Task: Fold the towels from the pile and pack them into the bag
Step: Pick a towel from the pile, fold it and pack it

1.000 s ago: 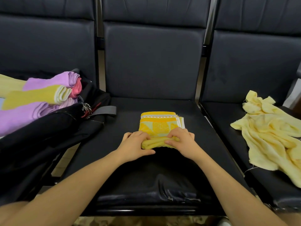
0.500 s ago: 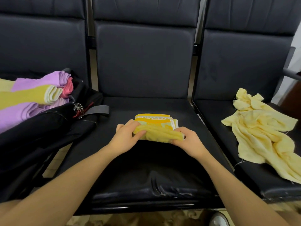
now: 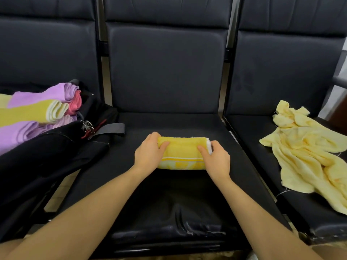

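1. Left of the fingers, a black bag [image 3: 56,147] lies open with folded purple, yellow and pink towels [image 3: 37,113] in its mouth; to the right a crumpled pale yellow towel [image 3: 308,147] sprawls on the next seat. Nothing stands between.
2. Half a second ago the yellow towel [image 3: 183,152] was half folded; now it is a compact bundle.
3. It lies on the middle seat [image 3: 169,194], long axis left to right, the left hand [image 3: 148,154] and right hand [image 3: 216,160] gripping its ends, thumbs on top.

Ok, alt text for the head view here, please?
A person's left hand and right hand grip the ends of a folded yellow towel on the middle black seat. A black bag holding folded towels sits left; a crumpled pale yellow towel lies right.
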A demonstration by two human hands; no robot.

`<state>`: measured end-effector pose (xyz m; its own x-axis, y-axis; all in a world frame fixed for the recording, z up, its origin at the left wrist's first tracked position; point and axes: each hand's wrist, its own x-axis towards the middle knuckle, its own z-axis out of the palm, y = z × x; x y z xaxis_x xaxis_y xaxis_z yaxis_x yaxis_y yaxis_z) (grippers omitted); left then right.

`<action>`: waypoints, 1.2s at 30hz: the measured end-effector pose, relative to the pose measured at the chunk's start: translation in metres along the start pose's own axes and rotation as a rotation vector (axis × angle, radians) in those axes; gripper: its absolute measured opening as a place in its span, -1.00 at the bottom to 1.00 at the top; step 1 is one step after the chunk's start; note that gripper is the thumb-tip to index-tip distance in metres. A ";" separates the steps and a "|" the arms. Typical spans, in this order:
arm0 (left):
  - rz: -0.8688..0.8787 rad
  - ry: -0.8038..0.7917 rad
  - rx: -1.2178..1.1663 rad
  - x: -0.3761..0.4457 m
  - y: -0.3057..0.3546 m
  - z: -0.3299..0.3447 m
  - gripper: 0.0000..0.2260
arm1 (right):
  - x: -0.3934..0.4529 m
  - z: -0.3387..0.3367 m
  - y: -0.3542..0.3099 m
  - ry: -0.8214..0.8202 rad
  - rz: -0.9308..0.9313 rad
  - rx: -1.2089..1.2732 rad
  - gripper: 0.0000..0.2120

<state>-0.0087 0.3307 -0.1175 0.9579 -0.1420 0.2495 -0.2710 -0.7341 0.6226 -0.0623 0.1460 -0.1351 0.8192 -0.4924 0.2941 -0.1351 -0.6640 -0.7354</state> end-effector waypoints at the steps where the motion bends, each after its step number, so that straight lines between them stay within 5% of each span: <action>1: -0.005 0.012 0.004 0.005 0.002 0.000 -0.77 | 0.003 0.002 0.000 0.003 0.013 -0.074 -0.80; 10: -0.225 -0.031 0.160 0.030 -0.017 0.031 -0.70 | 0.020 0.019 0.014 -0.016 -0.008 -0.573 -0.38; 19: -0.105 -0.002 0.420 0.014 -0.018 0.047 -0.67 | 0.021 0.027 0.009 -0.125 0.048 -0.708 -0.40; 25: -0.080 0.032 0.370 0.006 -0.019 0.042 -0.69 | 0.014 0.028 0.004 -0.140 0.041 -0.599 -0.54; 36: -0.042 0.256 0.110 0.000 -0.021 -0.020 -0.78 | -0.003 0.019 -0.047 -0.028 -0.053 0.006 -0.73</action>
<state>-0.0051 0.3595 -0.1156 0.9093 0.0521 0.4128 -0.2060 -0.8055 0.5557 -0.0478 0.1892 -0.1126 0.8403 -0.4409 0.3156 -0.0879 -0.6851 -0.7231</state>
